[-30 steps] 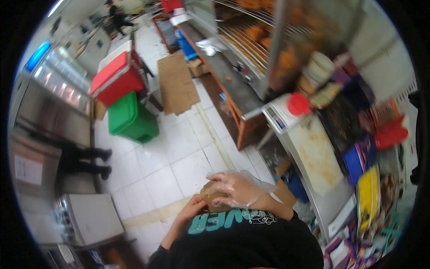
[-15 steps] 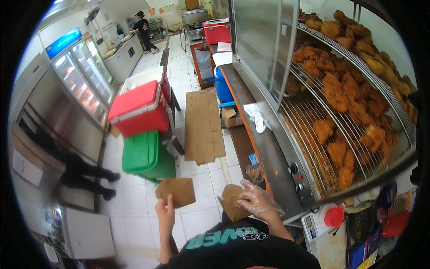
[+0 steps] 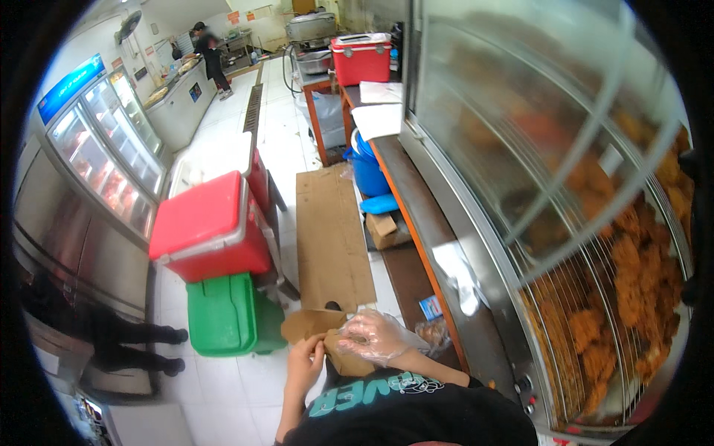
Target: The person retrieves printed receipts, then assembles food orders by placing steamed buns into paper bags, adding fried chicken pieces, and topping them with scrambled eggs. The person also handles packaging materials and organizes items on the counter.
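My left hand [image 3: 303, 363], bare, pinches the edge of a brown paper food box [image 3: 306, 324] in front of my chest. Right beside it, my right hand [image 3: 374, 338] wears a clear plastic glove. Its fingers close on a second brown paper box [image 3: 349, 362], which is folded open at the top. Both boxes meet where the hands come together, and the glove hides part of the second one. Whether anything lies inside the boxes cannot be made out.
To the right, a glass display case [image 3: 487, 141] holds fried chicken [image 3: 628, 279] on wire racks. A white cloth [image 3: 460, 276] lies on its ledge. Left are a red cooler [image 3: 199, 215] and a green bin [image 3: 223, 316]. Cardboard [image 3: 333, 230] covers floor tiles. People stand left and far back.
My hands have come together, bringing the two boxes side by side. The view has shifted, and glass now covers more of the chicken racks. The scale has left the picture.
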Tool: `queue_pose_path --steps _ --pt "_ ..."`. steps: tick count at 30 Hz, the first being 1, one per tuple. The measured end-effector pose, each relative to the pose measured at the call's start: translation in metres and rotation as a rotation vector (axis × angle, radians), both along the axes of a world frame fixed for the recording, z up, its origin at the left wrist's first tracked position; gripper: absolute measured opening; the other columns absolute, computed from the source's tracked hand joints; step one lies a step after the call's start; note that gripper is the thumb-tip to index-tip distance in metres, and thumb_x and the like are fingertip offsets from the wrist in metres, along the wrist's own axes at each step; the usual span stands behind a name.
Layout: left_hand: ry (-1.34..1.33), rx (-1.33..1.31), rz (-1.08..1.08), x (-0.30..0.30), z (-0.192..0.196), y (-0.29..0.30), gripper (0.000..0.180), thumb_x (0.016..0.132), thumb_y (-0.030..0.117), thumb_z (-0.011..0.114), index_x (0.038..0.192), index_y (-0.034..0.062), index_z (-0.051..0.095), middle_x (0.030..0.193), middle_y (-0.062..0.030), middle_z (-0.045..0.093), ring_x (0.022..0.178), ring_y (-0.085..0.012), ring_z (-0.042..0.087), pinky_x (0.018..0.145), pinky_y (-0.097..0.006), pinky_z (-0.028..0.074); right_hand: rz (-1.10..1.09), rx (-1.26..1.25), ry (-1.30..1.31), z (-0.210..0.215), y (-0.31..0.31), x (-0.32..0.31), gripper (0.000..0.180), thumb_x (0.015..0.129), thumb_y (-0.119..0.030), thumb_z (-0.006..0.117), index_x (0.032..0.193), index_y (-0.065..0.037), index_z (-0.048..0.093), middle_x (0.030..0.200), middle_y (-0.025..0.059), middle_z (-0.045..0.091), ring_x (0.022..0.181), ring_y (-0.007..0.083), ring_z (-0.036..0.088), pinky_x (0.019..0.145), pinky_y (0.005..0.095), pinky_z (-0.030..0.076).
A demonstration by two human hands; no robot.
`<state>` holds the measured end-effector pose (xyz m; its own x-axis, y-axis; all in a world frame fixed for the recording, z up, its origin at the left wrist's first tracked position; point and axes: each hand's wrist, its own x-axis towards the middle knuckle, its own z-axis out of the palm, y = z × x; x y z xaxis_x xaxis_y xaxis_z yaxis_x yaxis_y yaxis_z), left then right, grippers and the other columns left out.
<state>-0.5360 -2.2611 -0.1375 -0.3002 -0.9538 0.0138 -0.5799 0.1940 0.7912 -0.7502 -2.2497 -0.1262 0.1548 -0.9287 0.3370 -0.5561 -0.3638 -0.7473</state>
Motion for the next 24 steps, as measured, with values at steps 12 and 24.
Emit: queue_pose_path --steps 12,24 --pt "-0.095 -0.251 -0.072 -0.016 -0.026 -0.422 0.045 0.086 0.007 0.064 0.128 0.0052 0.051 0.087 -0.0208 0.067 0.08 -0.0402 0.064 0.071 -0.045 0.051 -0.537 0.414 -0.083 -0.013 -0.317 -0.088 0.025 0.085 -0.027 0.069 0.101 -0.008 0.068 0.097 0.0154 0.069 0.089 0.0327 0.067 0.078 0.0399 0.053" --pt "-0.105 -0.721 -0.365 -0.326 -0.026 -0.791 0.02 0.078 0.012 0.069 0.098 0.0132 0.068 0.098 -0.0071 0.06 0.096 -0.0304 0.054 0.078 -0.044 0.041 -0.781 0.162 -0.693 -0.071 -0.557 -0.212 0.024 0.094 -0.01 0.058 0.115 0.002 0.06 0.095 0.011 0.069 0.079 0.0164 0.066 0.069 0.0313 0.053"
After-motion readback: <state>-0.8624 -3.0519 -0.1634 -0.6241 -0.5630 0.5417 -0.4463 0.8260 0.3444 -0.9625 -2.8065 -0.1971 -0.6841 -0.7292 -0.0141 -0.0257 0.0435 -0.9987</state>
